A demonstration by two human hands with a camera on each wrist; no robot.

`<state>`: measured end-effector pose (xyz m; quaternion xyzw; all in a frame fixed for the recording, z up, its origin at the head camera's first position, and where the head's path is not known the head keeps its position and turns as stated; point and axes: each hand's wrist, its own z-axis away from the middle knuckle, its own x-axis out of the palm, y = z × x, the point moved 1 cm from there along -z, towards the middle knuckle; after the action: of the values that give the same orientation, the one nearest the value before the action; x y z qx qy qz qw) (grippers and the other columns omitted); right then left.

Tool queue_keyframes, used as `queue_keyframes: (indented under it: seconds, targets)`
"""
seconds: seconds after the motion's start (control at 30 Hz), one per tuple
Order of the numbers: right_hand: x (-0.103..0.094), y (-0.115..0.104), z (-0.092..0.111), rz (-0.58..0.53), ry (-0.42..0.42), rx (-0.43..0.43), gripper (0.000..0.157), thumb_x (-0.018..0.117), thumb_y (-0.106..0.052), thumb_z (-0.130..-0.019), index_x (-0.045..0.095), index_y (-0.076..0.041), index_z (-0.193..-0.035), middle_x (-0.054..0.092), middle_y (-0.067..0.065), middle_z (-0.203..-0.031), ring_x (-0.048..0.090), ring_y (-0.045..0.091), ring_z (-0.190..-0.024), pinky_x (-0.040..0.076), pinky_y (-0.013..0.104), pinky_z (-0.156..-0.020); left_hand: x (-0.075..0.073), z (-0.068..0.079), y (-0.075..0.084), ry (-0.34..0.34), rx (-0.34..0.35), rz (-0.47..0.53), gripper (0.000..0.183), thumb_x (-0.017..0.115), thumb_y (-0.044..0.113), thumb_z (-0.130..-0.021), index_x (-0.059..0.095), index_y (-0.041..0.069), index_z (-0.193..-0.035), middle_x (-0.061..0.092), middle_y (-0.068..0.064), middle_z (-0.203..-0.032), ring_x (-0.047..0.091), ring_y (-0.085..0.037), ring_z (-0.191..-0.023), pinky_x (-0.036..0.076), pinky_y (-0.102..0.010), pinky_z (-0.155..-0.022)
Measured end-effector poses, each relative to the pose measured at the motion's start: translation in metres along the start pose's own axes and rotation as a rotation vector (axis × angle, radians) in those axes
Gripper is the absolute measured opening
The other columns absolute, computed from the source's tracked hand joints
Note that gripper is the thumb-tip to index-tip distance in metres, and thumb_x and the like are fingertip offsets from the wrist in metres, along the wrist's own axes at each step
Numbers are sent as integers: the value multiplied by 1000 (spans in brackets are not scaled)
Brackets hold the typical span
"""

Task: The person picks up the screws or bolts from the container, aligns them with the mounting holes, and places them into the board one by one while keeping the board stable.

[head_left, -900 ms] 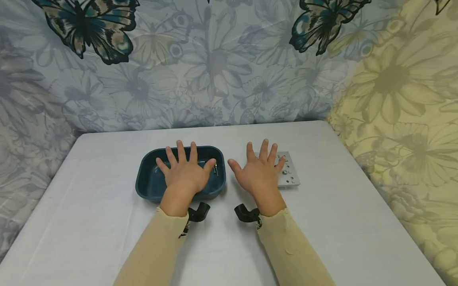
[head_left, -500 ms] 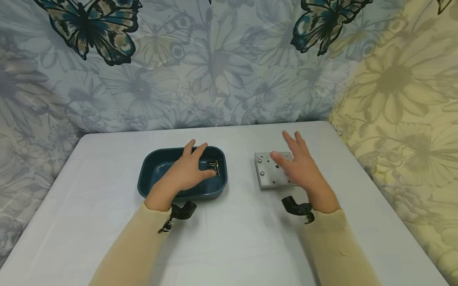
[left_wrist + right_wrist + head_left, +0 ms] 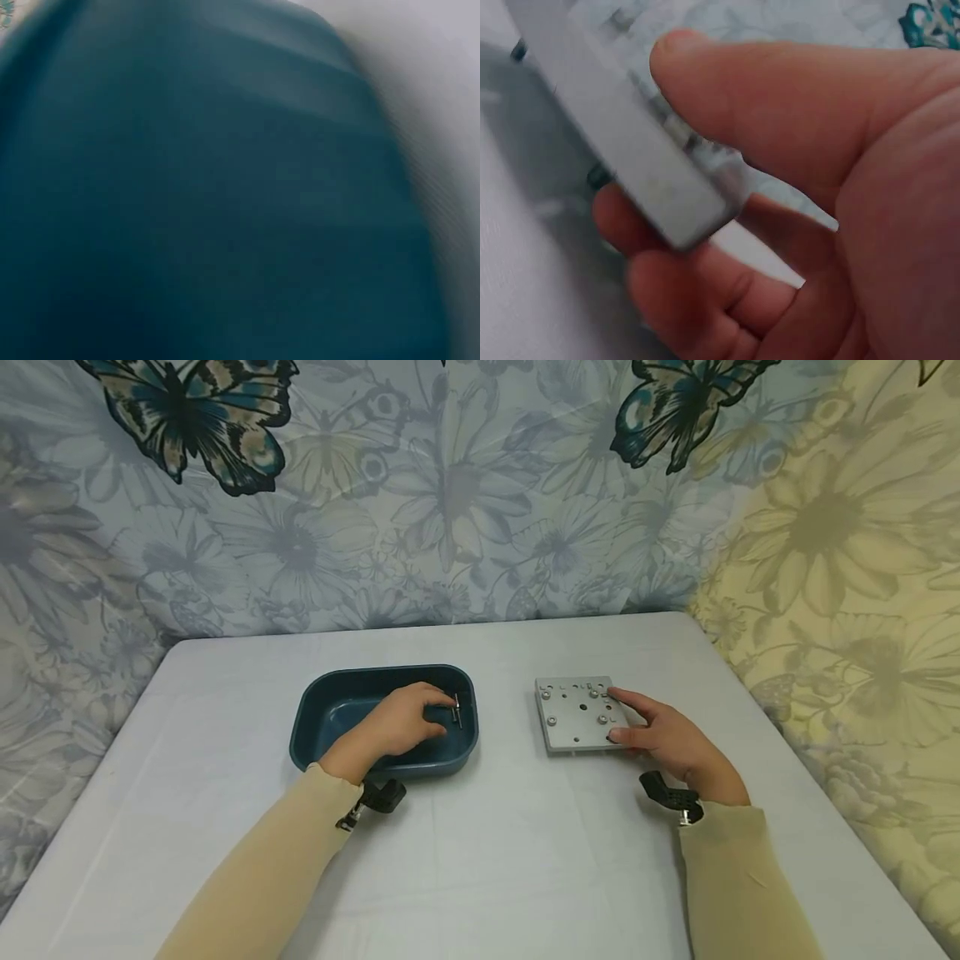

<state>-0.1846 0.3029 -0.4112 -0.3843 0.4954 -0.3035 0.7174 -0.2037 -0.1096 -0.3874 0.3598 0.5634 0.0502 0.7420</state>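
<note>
My left hand [image 3: 401, 718] reaches down into a dark teal tray [image 3: 322, 689], its thumb apart from its bent fingers. The fingertips are beside a few small metal screws or pins [image 3: 457, 710] at the tray's right side; contact is hard to tell. Only the blurred tray wall [image 3: 262, 172] fills the left wrist view. To the right, my right hand [image 3: 678, 743] grips the right edge of a flat silver metal plate [image 3: 577, 727] with holes and several bolt heads. In the right wrist view, the thumb lies over the plate [image 3: 622, 127] and curled fingers [image 3: 682, 300] are underneath.
Tray and plate stand on a white-covered table [image 3: 480, 843], with a gap between them. A patterned floral cloth [image 3: 450, 502] hangs behind the table. A black wrist mount [image 3: 384, 796] sticks out from each sleeve.
Both hands were spread above the tray and plate. The left has lowered into the tray towards the small metal pieces; the right has moved right and down and taken hold of the plate's edge.
</note>
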Motion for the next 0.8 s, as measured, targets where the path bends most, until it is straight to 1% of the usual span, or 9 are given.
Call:
queue_keyframes:
  seconds: [0.07,0.1,0.3,0.37,0.43,0.63,0.8]
  targets:
    - [1,3,-2,-9,16,4,85,79,-33,-87,34,-20,-157,32,15,-155,60,24,-88,52,29,-73,1,-1,-3,30,-13,-5,42,76,16,-91,67,13,-131,54,-7,-139,47,-28,-131,40,-44,-105]
    - [1,5,-3,-26,20,8,85,80,-33,-86,34,-20,-157,33,15,-154,60,23,-85,52,29,-72,2,-2,-4,40,-17,-8,40,75,16,-91,68,13,-130,56,-6,-136,48,-28,-130,40,-44,-106]
    - [2,9,-4,-176,8,19,86,81,-27,-86,34,-18,-157,35,12,-152,58,17,-92,53,27,-68,4,-5,-10,59,-41,0,34,75,14,-91,71,14,-125,59,-7,-132,50,-27,-128,40,-44,-106]
    - [3,10,-4,-208,4,18,85,80,-25,-86,33,-17,-157,35,13,-151,59,17,-90,53,27,-67,5,-7,-13,65,-46,-3,34,74,14,-91,71,15,-125,60,-7,-132,50,-27,-128,39,-44,-106]
    - [3,11,-4,-221,1,18,85,80,-24,-87,33,-17,-158,35,13,-151,59,17,-89,53,27,-67,6,-10,-16,67,-54,-11,34,74,14,-91,71,15,-126,60,-7,-132,50,-28,-128,39,-44,-106]
    - [4,14,-6,-235,-4,11,84,79,-22,-88,32,-15,-158,32,14,-152,58,15,-96,54,27,-70,8,-13,-19,58,-70,-37,34,73,13,-92,71,16,-126,59,-9,-133,50,-29,-128,39,-45,-106]
    - [5,16,-6,-266,0,23,85,79,-21,-87,32,-15,-158,34,14,-150,57,16,-96,54,26,-69,10,-13,-17,56,-45,-109,34,70,9,-93,71,13,-127,60,-10,-127,54,-29,-122,43,-44,-103]
